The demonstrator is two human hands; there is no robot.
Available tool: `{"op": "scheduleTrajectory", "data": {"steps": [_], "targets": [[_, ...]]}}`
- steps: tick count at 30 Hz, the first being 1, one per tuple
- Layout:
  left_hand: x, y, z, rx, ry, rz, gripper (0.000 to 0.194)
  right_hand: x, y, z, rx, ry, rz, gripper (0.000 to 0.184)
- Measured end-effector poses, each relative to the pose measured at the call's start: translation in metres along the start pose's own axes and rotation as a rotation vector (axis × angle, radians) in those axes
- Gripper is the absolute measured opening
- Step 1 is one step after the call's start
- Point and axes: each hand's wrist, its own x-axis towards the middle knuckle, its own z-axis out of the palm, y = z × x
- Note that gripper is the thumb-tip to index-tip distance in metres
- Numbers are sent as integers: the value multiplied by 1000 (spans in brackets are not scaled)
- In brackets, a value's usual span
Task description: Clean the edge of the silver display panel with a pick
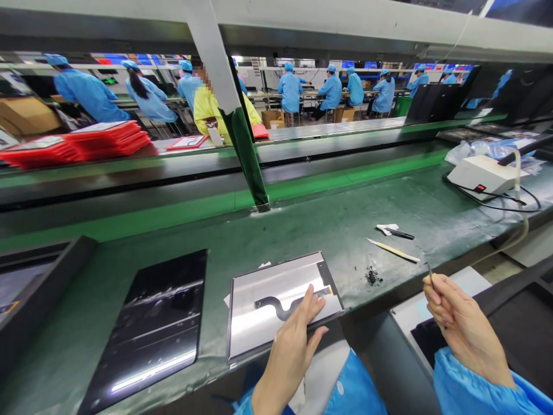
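A silver display panel [268, 288] lies back-up on the green bench in front of me, with a dark flex cable [283, 305] across it. My left hand [294, 346] rests flat on its near right part, fingers stretched out. My right hand [453, 314] is raised to the right of the panel, its fingers pinched on thin tweezers [430, 271] that point up. A small pile of black scraps [372, 276] lies on the bench between the panel and that hand.
A glossy black panel [151, 328] lies left of the silver one, and a dark tray [38, 282] stands further left. A pale flat tool [394, 251], a black pen-like tool [400, 233] and a white control box [484, 176] with cables sit right. Red stacks [103, 141] and seated workers are beyond.
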Motion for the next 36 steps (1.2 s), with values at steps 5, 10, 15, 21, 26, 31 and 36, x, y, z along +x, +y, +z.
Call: {"op": "scheduleTrajectory", "data": {"steps": [5, 10, 15, 21, 26, 31, 36], "targets": [[1, -1, -2, -44, -30, -5, 69, 3, -5, -2, 13, 7, -27, 40], [1, -2, -4, -65, -49, -14, 75, 5, -12, -3, 22, 19, -26, 41], [0, -3, -3, -74, -56, -20, 76, 5, -19, -2, 41, 45, -35, 40], [0, -5, -3, -95, -68, -7, 75, 6, -25, -3, 53, 72, -57, 39], [-1, -5, -3, -110, -69, -15, 75, 7, -31, -3, 45, 97, -70, 42], [-1, -6, -3, -124, -81, -27, 76, 7, -37, -3, 64, 118, -67, 44], [-1, -5, -3, -129, -77, -28, 77, 8, -43, -4, 84, 166, -58, 50]]}}
